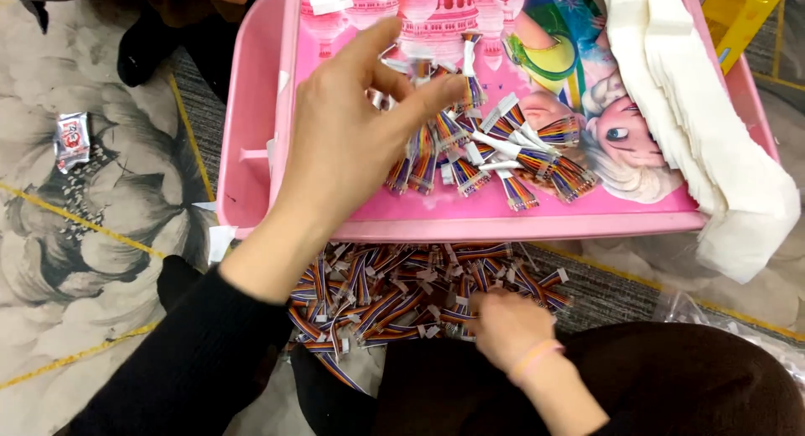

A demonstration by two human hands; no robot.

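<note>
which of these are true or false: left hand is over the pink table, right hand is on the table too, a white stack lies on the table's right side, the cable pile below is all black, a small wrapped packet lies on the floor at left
1. The left hand is over the pink table, at the short striped cables lying on it. True.
2. The right hand is on the table too. False: it is down below the table's edge, in the cable pile in the person's lap.
3. A stack of white sheets lies on the table's right side. True.
4. The cable pile below is all black. False: the cables are many-coloured ribbons with white connectors.
5. A small wrapped packet lies on the patterned floor at left. True.
</note>
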